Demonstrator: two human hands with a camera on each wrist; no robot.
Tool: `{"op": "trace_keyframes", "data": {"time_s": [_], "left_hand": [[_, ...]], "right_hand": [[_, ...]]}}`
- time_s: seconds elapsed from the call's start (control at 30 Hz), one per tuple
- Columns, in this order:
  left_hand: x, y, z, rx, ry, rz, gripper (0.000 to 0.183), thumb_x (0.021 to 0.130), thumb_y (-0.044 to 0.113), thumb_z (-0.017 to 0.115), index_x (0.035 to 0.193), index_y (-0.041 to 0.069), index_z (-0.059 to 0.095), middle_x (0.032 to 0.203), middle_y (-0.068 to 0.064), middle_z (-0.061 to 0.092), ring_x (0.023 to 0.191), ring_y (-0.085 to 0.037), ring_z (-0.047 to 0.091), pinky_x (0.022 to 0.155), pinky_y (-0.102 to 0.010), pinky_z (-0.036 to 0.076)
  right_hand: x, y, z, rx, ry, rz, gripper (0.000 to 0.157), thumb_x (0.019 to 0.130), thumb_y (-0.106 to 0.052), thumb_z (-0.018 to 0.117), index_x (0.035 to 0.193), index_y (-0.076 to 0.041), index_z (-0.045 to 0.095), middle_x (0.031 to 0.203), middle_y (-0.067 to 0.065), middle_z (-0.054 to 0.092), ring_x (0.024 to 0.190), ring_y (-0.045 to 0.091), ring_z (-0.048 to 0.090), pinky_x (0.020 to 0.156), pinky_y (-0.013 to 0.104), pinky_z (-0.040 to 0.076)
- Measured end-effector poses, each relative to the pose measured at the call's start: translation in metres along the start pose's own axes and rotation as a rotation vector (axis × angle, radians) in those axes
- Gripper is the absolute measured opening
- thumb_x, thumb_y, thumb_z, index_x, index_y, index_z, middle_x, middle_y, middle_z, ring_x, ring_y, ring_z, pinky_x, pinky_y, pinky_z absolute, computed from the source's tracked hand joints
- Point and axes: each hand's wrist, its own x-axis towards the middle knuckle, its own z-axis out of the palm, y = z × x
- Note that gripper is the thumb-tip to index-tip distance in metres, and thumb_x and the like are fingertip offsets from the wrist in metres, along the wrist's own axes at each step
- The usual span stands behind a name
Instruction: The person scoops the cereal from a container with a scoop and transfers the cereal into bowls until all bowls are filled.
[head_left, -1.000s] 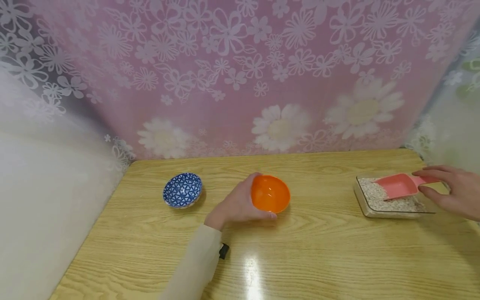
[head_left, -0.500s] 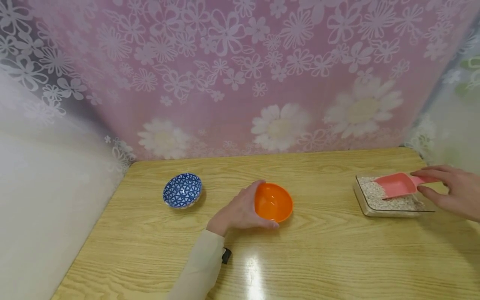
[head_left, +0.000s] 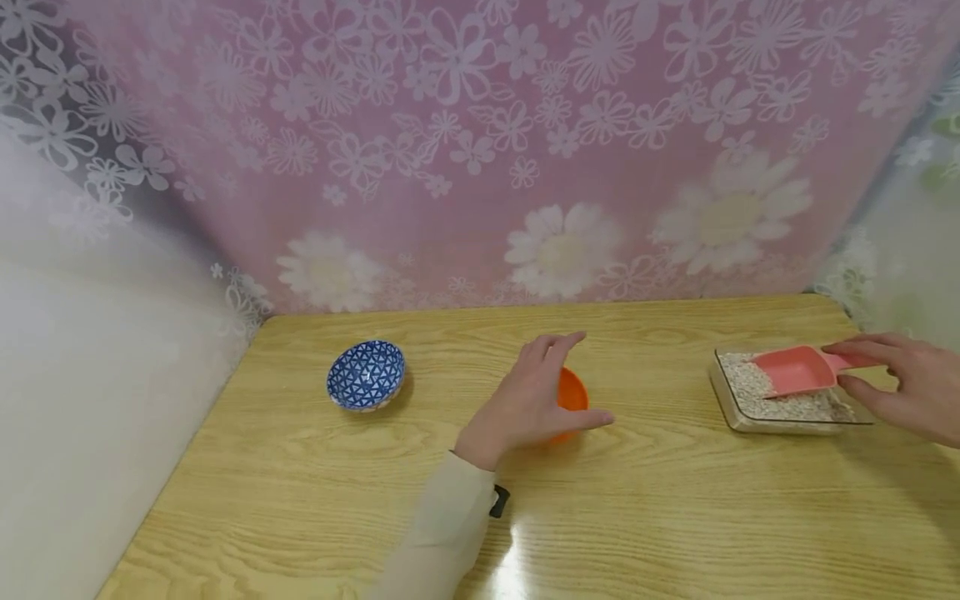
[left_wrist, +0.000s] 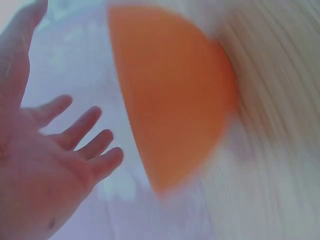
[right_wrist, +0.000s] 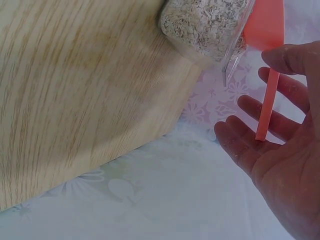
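An orange bowl [head_left: 573, 392] sits on the table, partly hidden behind my left hand [head_left: 525, 404] in the head view. That hand is above and beside it with fingers and thumb spread, holding nothing. In the left wrist view the blurred orange bowl [left_wrist: 170, 95] shows apart from the outstretched fingers [left_wrist: 100, 145]. At the right, my right hand [head_left: 911, 379] pinches the handle of a pink scoop [head_left: 798, 372] between thumb and fingers. The scoop's blade rests over a clear rectangular container [head_left: 738, 421] filled with pale flakes like oats [right_wrist: 202, 25].
A blue and white patterned bowl [head_left: 366, 375] stands on the wooden table [head_left: 315, 508] to the left. A pink floral curtain [head_left: 450, 208] hangs behind the table's far edge, with pale cloth at both sides.
My left hand first shifted the orange bowl slightly toward me and right, then let go and rose over it with fingers spread. The right hand and scoop stay nearly still.
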Motion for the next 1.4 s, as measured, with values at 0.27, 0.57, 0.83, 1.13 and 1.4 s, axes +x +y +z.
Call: {"op": "trace_keyframes", "data": {"time_s": [0.27,0.57,0.83,1.13,1.4], "left_hand": [[0.034,0.047,0.043,-0.132,-0.061,-0.029,0.098,0.086,0.067,0.070,0.161,0.045,0.012,0.165,0.008,0.027,0.150,-0.016,0.034,0.110,-0.039,0.049],[0.074,0.067,0.088,-0.135,-0.093,-0.076,0.112,0.079,0.067,0.078,0.160,0.047,0.004,0.165,0.011,0.024,0.150,-0.011,0.033,0.106,-0.034,0.051],[0.100,0.072,0.122,-0.088,-0.138,-0.099,0.125,0.074,0.072,0.078,0.159,0.048,-0.011,0.169,0.018,0.009,0.158,-0.013,0.019,0.116,-0.038,0.043],[0.117,0.083,0.136,0.030,-0.169,-0.097,0.131,0.071,0.077,0.076,0.161,0.041,-0.012,0.167,0.022,0.010,0.156,-0.004,0.021,0.122,-0.029,0.035],[0.129,0.089,0.140,0.114,-0.157,-0.108,0.127,0.071,0.078,0.076,0.162,0.042,-0.004,0.164,0.021,0.022,0.152,-0.004,0.031,0.119,-0.028,0.038]], "right_hand": [[0.000,0.001,0.002,0.016,0.061,-0.046,0.028,0.087,-0.008,0.074,0.109,0.008,0.068,0.112,0.037,0.060,0.082,0.053,0.063,0.050,0.038,0.043],[0.002,0.001,0.001,0.021,0.082,-0.055,0.025,0.090,-0.010,0.072,0.108,0.008,0.069,0.111,0.036,0.061,0.084,0.053,0.063,0.052,0.040,0.046],[-0.002,0.001,0.002,0.031,0.051,-0.047,0.027,0.092,-0.013,0.072,0.110,0.007,0.068,0.113,0.037,0.060,0.084,0.054,0.063,0.056,0.052,0.052],[-0.006,-0.003,0.004,0.057,0.039,-0.017,0.028,0.093,-0.012,0.071,0.112,0.009,0.067,0.114,0.037,0.059,0.091,0.055,0.059,0.067,0.063,0.054],[-0.003,-0.005,0.002,0.034,0.053,-0.045,0.027,0.094,-0.013,0.071,0.110,0.008,0.068,0.112,0.037,0.061,0.089,0.055,0.061,0.068,0.062,0.054]]}}
